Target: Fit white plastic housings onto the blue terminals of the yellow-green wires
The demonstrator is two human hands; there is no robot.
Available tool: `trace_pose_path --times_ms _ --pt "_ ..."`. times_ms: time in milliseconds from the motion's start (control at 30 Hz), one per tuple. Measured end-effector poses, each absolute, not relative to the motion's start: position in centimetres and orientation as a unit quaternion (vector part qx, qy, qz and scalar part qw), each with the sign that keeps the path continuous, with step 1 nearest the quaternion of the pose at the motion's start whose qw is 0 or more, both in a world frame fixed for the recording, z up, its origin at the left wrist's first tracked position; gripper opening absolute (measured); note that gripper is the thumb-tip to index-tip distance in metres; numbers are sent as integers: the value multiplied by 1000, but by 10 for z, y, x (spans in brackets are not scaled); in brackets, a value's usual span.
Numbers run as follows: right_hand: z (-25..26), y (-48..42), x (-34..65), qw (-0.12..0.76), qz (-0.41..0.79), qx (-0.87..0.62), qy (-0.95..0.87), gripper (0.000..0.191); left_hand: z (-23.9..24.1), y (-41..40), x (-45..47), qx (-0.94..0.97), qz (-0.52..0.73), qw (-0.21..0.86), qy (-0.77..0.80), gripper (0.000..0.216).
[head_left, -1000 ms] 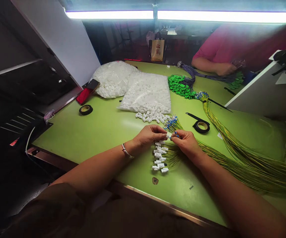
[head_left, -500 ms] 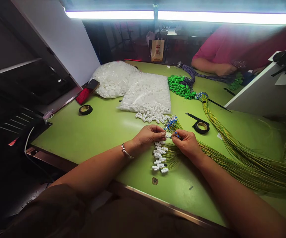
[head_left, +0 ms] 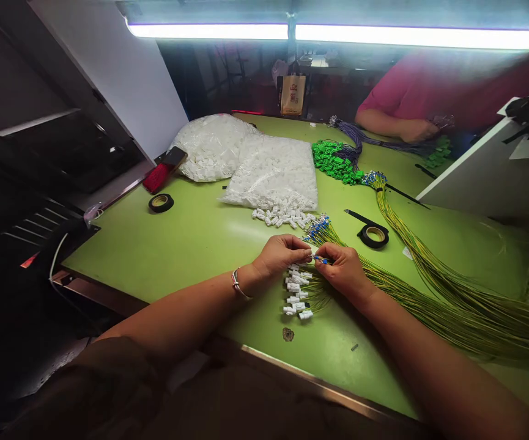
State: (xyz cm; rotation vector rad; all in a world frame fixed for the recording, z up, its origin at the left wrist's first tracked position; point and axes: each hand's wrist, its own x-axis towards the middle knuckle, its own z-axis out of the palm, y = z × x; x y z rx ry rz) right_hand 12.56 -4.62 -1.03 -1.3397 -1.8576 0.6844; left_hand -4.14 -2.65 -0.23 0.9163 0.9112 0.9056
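Note:
My left hand (head_left: 285, 253) pinches a white connector housing, mostly covered by the fingertips. Facing it, my right hand (head_left: 344, 269) is closed on thin wires with blue-banded metal terminals (head_left: 321, 260); one terminal tip meets the housing between the two hands. Just below lie several white housings (head_left: 297, 296) in a column, with yellow-green wires running right from them under my right hand. Behind the hands rests a bundle of blue-tipped terminals (head_left: 319, 226), its yellow-green wires (head_left: 411, 293) trailing to the right. Loose white housings (head_left: 282, 215) spill from a clear bag (head_left: 273, 171).
A second bag (head_left: 211, 146) stands behind. Tape rolls lie left (head_left: 161, 203) and right (head_left: 373, 235). Green connectors (head_left: 335, 162) and another wire bundle (head_left: 377, 180) are farther back. A phone (head_left: 175, 157) lies at the left edge. A co-worker's hand (head_left: 418, 129) shows across the table.
My right hand has turned slightly, so more of the blue-banded terminals show at its fingertips. Both hands stay together at the same spot; the view has shifted a little.

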Motion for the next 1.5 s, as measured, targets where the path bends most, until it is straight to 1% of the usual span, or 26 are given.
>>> trace_pose_path --times_ms 133,267,367,467,500,533,600,633,667,700,767,833,900,1033,1100,1200,1367,1500 --pt "-10 -45 125 357 282 -528 -717 11 -3 -25 -40 411 422 693 415 34" --pt "-8 -41 129 378 375 -522 -666 17 -4 -20 -44 457 395 687 403 31" --pt "-5 -38 132 412 442 -534 -592 24 1 -22 -52 553 304 681 372 24" --pt "-3 -37 134 439 468 -548 -537 30 12 -26 -63 665 160 673 282 17" --pt "-3 -37 134 437 473 -548 -534 30 15 -25 -66 692 134 660 258 16" --pt "-3 -37 134 433 476 -546 -537 31 18 -22 -70 711 138 638 259 15" --pt "-4 -37 133 428 478 -541 -543 33 19 -11 -79 732 233 541 342 11" --pt "-5 -38 133 432 478 -538 -543 34 19 -3 -85 729 299 461 409 12" --pt "-5 -38 132 439 479 -535 -540 35 17 6 -90 725 348 371 465 17" --pt "-6 -38 131 446 481 -532 -536 35 14 15 -95 729 360 302 497 23" --pt "-6 -39 129 455 487 -526 -529 32 7 30 -103 758 328 220 519 26" --pt "-5 -40 128 456 489 -524 -527 27 1 39 -108 787 284 181 517 24" --pt "-5 -40 127 449 481 -531 -534 22 -3 41 -109 797 260 165 520 24" --pt "-5 -40 126 428 452 -544 -563 14 -2 35 -107 769 275 183 547 32" --pt "-6 -40 126 431 435 -546 -571 12 3 32 -106 742 318 216 549 28" --pt "-6 -40 125 436 417 -551 -577 13 12 24 -99 688 375 328 528 20" --pt "-5 -41 125 433 404 -553 -586 13 15 5 -80 591 350 541 485 27" --pt "-3 -41 125 419 408 -554 -592 10 8 -6 -69 550 332 623 447 29"
